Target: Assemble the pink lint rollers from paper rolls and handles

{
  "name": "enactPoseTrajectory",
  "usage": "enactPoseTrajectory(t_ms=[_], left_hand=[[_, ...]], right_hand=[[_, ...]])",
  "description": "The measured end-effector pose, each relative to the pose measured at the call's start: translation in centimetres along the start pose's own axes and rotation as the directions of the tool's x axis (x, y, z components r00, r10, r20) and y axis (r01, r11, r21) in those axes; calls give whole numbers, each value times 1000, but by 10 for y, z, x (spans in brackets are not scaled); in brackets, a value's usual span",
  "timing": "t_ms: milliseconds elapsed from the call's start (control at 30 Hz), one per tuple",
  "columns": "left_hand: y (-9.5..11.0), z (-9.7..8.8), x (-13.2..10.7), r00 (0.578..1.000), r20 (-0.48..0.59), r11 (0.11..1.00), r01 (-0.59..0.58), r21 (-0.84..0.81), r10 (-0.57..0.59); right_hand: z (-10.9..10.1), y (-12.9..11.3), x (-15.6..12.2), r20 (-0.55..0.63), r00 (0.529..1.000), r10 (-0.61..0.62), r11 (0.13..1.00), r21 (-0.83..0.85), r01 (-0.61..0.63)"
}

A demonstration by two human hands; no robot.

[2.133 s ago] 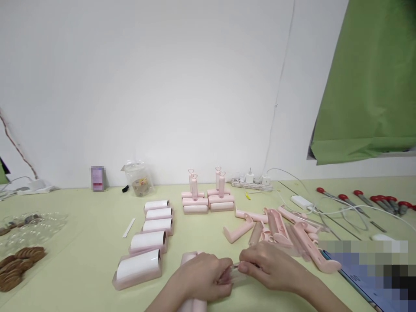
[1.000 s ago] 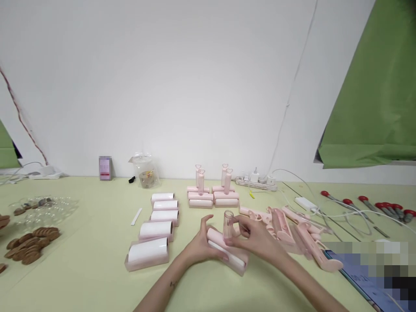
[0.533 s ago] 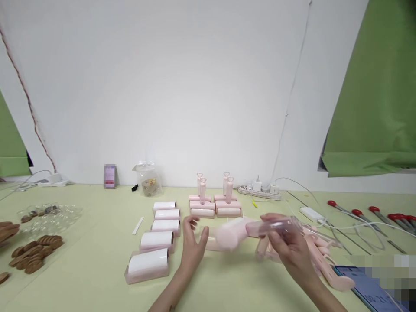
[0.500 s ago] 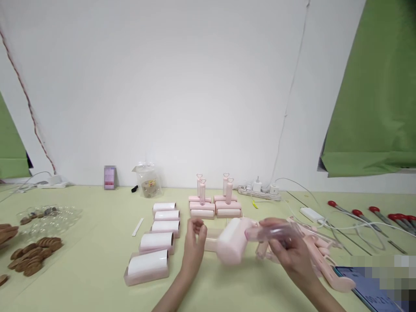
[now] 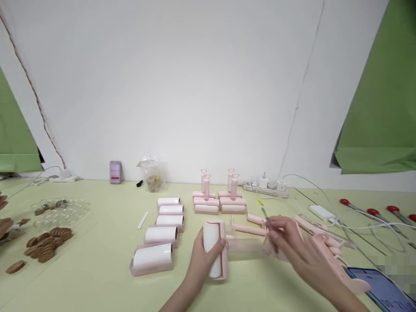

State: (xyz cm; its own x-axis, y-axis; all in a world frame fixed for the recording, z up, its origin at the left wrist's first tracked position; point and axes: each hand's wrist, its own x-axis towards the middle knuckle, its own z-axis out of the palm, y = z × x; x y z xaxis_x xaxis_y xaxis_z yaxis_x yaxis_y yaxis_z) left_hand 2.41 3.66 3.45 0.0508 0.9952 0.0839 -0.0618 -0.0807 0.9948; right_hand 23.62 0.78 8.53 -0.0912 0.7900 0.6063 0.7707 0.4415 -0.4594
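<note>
My left hand (image 5: 204,256) is wrapped round a lint roller head, a white paper roll (image 5: 212,243) in a pale pink case (image 5: 222,269). The roll is turned up toward me, with a red line along the case's edge. To the right, my right hand (image 5: 289,242) has its fingers pinched around a thin grey stick-like piece (image 5: 264,213), partly hidden and blurred. Between the hands lies a translucent pinkish piece (image 5: 245,245) on the table. Pink handle parts (image 5: 250,229) lie behind it, and more pink parts (image 5: 328,255) lie beyond my right hand.
Several white rolls in clear pinkish covers (image 5: 152,256) line up on the left. Pink lint rollers with upright handles (image 5: 206,202) stand at the back. A power strip (image 5: 264,190), cables, red-ended tools (image 5: 373,212) and a phone (image 5: 380,281) occupy the right; brown discs (image 5: 48,245) lie far left.
The roller head has moved from beside my right hand into my left hand's grip and turned upright. My right hand has drawn away from it. The view has shifted slightly.
</note>
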Motion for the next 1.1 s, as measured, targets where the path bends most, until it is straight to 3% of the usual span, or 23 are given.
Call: enactPoseTrajectory(t_ms=[67, 133, 367, 533, 733, 967, 1100], left_hand=[[-2, 3, -1, 998, 14, 991, -70, 116, 69], [-3, 6, -3, 993, 42, 980, -115, 163, 109], [-5, 9, -8, 987, 119, 955, -136, 265, 108], [-8, 11, -10, 985, 158, 948, -112, 299, 66], [-9, 14, -15, 961, 275, 966, -95, 240, 27], [-21, 27, -19, 976, 218, 953, -83, 292, 18], [-19, 42, -13, 981, 190, 917, -109, 383, 38]], right_hand=[[10, -10, -6, 178, 980, -90, 995, 59, 81], [19, -18, -11, 237, 954, -184, 983, 31, 182], [22, -15, -14, 72, 928, -364, 872, -322, 367], [16, -20, -16, 147, 883, -445, 746, -485, 457], [22, -25, -30, 348, 903, -252, 679, -602, 421], [31, -21, -43, 376, 926, 25, 835, -517, 187], [25, -13, -39, 326, 936, 130, 865, -500, 54]])
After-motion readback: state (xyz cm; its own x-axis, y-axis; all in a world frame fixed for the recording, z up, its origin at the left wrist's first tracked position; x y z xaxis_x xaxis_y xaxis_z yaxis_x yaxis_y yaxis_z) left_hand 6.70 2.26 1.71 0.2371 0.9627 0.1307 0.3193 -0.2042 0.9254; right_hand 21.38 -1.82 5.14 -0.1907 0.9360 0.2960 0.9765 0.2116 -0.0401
